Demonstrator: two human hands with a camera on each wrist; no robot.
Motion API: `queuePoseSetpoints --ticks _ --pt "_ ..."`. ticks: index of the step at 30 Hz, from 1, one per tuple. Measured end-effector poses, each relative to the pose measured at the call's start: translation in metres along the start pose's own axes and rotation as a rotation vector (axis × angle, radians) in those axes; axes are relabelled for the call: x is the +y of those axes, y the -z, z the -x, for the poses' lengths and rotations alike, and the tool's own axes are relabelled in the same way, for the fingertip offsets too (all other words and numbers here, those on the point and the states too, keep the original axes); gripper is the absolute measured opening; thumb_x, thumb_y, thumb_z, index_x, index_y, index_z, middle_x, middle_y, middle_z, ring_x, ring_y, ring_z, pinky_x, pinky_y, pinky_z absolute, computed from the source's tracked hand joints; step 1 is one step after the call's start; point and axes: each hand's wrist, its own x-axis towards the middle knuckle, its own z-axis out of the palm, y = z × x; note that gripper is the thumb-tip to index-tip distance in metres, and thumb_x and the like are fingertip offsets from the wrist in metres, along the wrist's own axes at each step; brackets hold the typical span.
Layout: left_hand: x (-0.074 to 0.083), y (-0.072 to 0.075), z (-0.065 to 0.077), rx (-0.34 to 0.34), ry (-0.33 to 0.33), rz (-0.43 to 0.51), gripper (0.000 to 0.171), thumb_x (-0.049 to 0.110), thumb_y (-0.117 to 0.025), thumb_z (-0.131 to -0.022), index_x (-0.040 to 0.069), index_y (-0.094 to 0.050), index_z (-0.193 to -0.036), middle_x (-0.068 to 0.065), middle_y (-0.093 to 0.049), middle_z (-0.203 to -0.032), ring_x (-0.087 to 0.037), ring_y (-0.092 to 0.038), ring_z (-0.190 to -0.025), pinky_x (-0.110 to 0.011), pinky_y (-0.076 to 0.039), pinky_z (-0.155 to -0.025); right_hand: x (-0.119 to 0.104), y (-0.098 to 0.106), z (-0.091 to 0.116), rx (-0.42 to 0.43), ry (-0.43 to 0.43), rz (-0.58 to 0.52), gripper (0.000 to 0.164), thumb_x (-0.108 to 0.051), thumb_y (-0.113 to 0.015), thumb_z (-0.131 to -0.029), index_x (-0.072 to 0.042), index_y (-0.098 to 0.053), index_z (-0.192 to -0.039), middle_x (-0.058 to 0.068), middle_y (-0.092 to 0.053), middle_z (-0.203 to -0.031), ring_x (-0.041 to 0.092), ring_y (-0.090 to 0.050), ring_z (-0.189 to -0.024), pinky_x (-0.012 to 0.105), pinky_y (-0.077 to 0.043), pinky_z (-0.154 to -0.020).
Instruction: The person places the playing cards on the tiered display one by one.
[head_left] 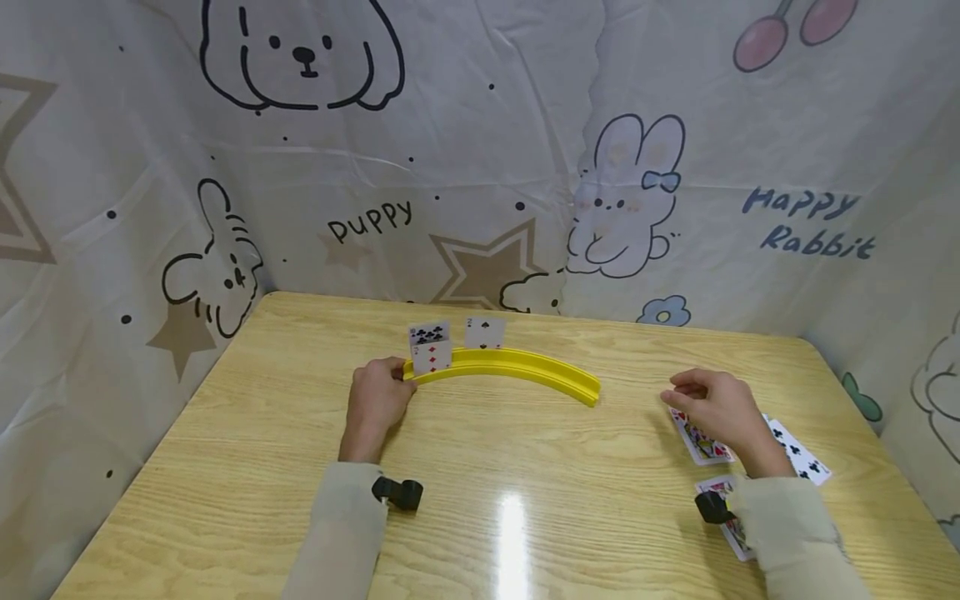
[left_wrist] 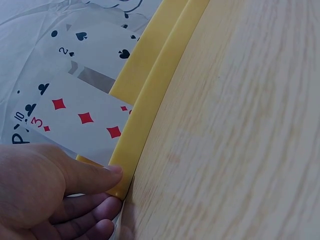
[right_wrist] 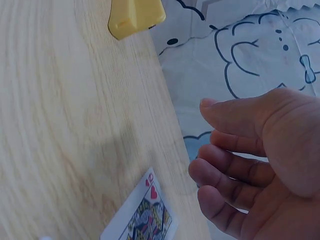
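Observation:
My left hand (head_left: 377,398) grips the left end of a curved yellow playing-card holder (head_left: 517,363), its thumb on the front side in the left wrist view. Upright in the slot by that hand stands the three of diamonds (left_wrist: 85,117), with a ten of clubs (head_left: 430,333) partly hidden behind it. Farther along the holder is the two of spades (head_left: 485,332). On the right, my right hand (head_left: 712,408) hovers with loosely bent fingers and nothing in them. Below it lies a queen of hearts (right_wrist: 150,220), face up on the table.
A clubs card (head_left: 801,454) lies right of the right hand. Another face card (head_left: 722,486) is partly covered by the right sleeve. The wooden table (head_left: 570,492) backs onto a printed cloth (head_left: 465,167) that hangs behind and at both sides.

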Motion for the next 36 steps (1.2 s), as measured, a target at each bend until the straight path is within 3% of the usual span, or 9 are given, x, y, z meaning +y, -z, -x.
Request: queuePoseSetpoints --ticks 12,19,26,36 --pt "0.000 0.000 0.000 0.004 -0.005 0.001 0.040 0.009 -0.078 -0.087 -0.002 -0.068 -0.124 -0.017 -0.071 -0.106 -0.027 -0.065 -0.096 -0.043 -0.052 -0.082 0.021 0.003 0.004 -0.033 -0.084 0.022 0.047 -0.027 -0.071 -0.094 0.011 -0.063 -0.121 0.015 -0.068 -0.100 0.027 -0.061 -0.088 0.041 -0.048 -0.076" --pt "0.000 0.000 0.000 -0.001 0.000 0.002 0.039 0.009 -0.078 -0.087 -0.002 -0.068 -0.124 -0.016 -0.071 -0.105 -0.026 -0.064 -0.094 -0.042 -0.052 -0.081 0.033 0.004 0.005 -0.038 -0.103 0.046 0.050 -0.028 -0.072 -0.093 0.012 -0.062 -0.120 0.016 -0.069 -0.100 0.028 -0.062 -0.088 0.047 -0.048 -0.079" --pt "-0.001 0.000 0.001 0.010 0.013 -0.003 0.039 0.009 -0.077 -0.088 -0.002 -0.068 -0.124 -0.016 -0.071 -0.105 -0.026 -0.064 -0.094 -0.042 -0.052 -0.081 0.042 0.005 0.003 -0.068 -0.119 0.068 0.054 -0.029 -0.075 -0.090 0.013 -0.061 -0.120 0.016 -0.068 -0.099 0.026 -0.059 -0.084 0.041 -0.047 -0.074" --pt "0.000 -0.001 0.001 -0.002 0.014 0.008 0.040 0.009 -0.078 -0.088 -0.002 -0.068 -0.124 -0.016 -0.070 -0.105 -0.026 -0.064 -0.094 -0.041 -0.052 -0.080 0.049 0.005 0.000 -0.094 -0.163 0.092 0.057 -0.029 -0.075 -0.091 0.015 -0.058 -0.122 0.024 -0.065 -0.106 0.030 -0.058 -0.088 0.051 -0.048 -0.081"
